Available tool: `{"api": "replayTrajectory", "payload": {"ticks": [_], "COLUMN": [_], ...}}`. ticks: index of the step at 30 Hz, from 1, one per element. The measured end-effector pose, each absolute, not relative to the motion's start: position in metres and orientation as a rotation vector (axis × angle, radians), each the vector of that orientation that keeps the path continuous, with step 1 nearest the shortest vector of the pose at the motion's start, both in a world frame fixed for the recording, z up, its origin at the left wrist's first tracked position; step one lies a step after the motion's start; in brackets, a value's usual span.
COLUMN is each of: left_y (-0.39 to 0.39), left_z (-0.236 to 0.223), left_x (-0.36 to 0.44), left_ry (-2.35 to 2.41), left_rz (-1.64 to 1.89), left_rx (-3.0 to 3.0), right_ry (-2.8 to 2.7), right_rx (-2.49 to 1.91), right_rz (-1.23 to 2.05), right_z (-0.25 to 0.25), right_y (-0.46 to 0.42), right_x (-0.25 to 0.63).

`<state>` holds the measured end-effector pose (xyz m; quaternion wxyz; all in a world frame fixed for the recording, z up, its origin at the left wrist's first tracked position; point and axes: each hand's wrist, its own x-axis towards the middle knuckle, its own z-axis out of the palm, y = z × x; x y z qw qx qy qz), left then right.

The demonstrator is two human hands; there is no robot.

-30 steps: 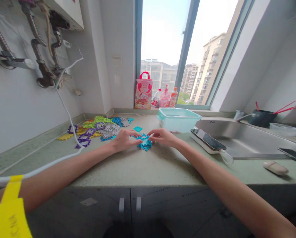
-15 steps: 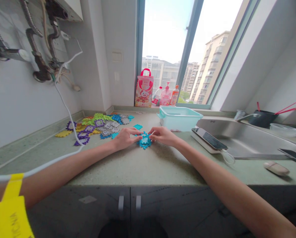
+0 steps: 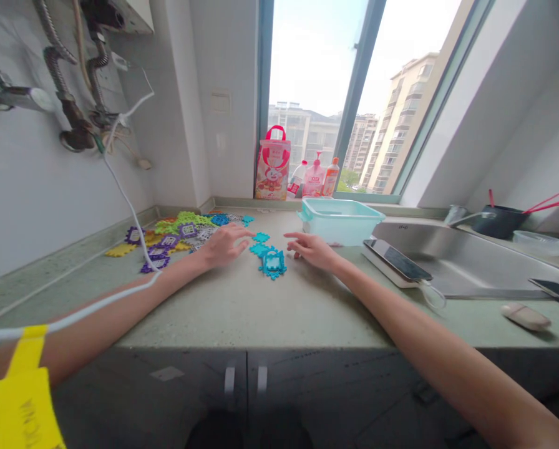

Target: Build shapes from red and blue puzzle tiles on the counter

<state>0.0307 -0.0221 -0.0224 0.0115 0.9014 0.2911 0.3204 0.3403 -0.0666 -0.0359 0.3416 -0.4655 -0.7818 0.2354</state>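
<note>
Blue puzzle-edged pieces (image 3: 273, 263) lie stacked on the counter in front of me, between my two hands. Two flat turquoise pieces (image 3: 261, 238) rest just behind them. My left hand (image 3: 227, 245) hovers left of the stack, fingers apart and holding nothing. On the other side, my right hand (image 3: 311, 249) is also off the stack, its index finger stretched out and nothing in its grasp. Beyond my left hand lies a heap of similar pieces in purple (image 3: 169, 242), lime green (image 3: 186, 221), yellow, grey and blue; my hand partly hides it.
A pale turquoise plastic box (image 3: 342, 223) stands behind my right hand. Right of it are a phone on a white block (image 3: 398, 262) and a steel sink (image 3: 448, 259). A white cable (image 3: 120, 302) crosses my left forearm. Bottles (image 3: 314, 179) line the windowsill.
Both hands have let go of the blue stack and drawn apart, left hand leftward, right hand rightward. The stack stays on the counter, and another turquoise piece behind it now shows.
</note>
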Motion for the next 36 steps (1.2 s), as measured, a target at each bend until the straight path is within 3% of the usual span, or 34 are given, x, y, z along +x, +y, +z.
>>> {"api": "replayTrajectory", "payload": {"ticks": [5, 9, 14, 26, 36], "left_y": [-0.011, -0.011, -0.008, -0.001, -0.04], "left_z": [-0.028, -0.021, -0.012, -0.019, -0.016], "left_x": [0.028, 0.02, -0.006, -0.01, 0.031], "left_ry": [0.884, 0.962, 0.962, 0.983, 0.455], "left_rz": [0.647, 0.636, 0.626, 0.571, 0.786], "left_rx": [3.061, 3.118, 3.055, 2.958, 2.945], "right_ry": [-2.219, -2.346, -2.32, -2.087, -2.024], "right_rx": [-1.339, -1.415, -1.448, -1.385, -0.845], "right_rz": [0.145, -0.017, -0.005, 0.168, 0.206], "right_z": [-0.047, -0.044, -0.044, -0.052, -0.007], "right_y": [-0.045, -0.014, 0.003, -0.05, -0.077], "right_x": [0.327, 0.303, 0.292, 0.352, 0.328]}}
